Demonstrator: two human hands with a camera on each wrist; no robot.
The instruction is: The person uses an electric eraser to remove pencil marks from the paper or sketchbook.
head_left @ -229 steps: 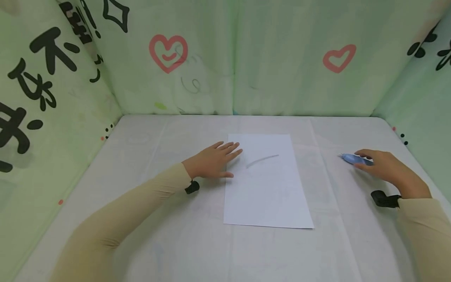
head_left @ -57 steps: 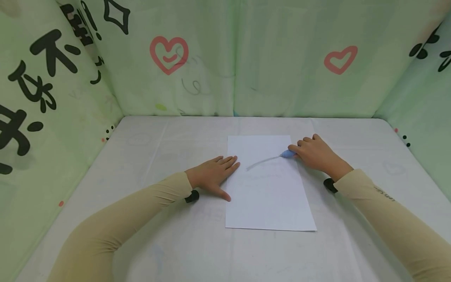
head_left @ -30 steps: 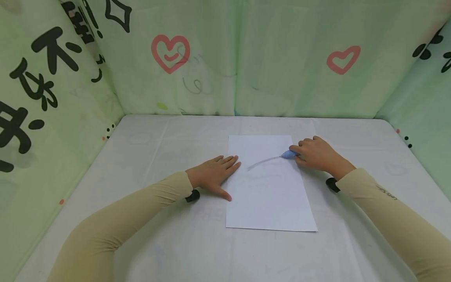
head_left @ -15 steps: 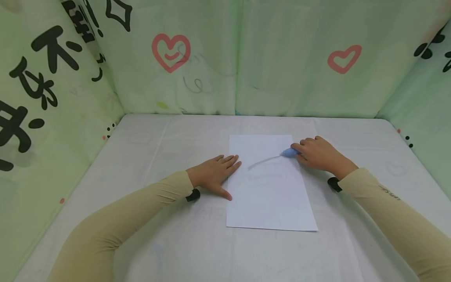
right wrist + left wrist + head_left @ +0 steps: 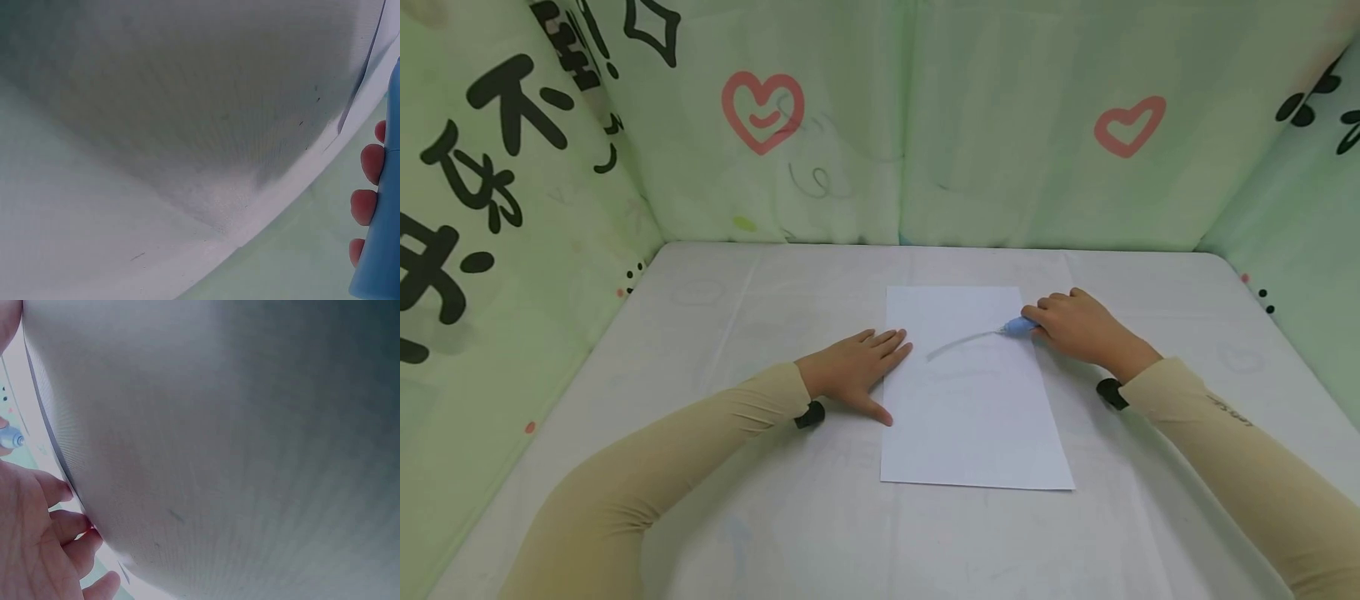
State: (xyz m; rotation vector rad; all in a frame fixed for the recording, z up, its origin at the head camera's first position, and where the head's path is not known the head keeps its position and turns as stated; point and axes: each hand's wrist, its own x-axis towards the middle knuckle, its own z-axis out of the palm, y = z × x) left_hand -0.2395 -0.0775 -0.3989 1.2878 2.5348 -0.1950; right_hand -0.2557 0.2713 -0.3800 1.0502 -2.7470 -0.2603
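A white sheet of paper (image 5: 977,425) lies on the table, with a thin grey curved line (image 5: 958,342) across its upper half. My left hand (image 5: 859,371) rests flat at the sheet's left edge, fingers spread and thumb angled down. My right hand (image 5: 1078,329) grips a fat blue correction pen (image 5: 1019,326) over the sheet's right edge, its tip at the line's right end. In the right wrist view, curled fingers (image 5: 364,206) show behind the pen's smooth blue barrel (image 5: 380,244). The left wrist view catches the pen's pale nose (image 5: 11,438) beyond my left palm (image 5: 31,550).
A creased white cloth (image 5: 775,525) covers the table. Green curtains (image 5: 1000,167) with red hearts and black lettering enclose it at the back and both sides. A black wrist camera (image 5: 810,415) sits under the left cuff, another (image 5: 1111,393) under the right.
Since the oldest frame, my right hand has come left with the pen from the table's right side to the line's end. My left thumb has swung down. Over the last second both hands stay nearly still.
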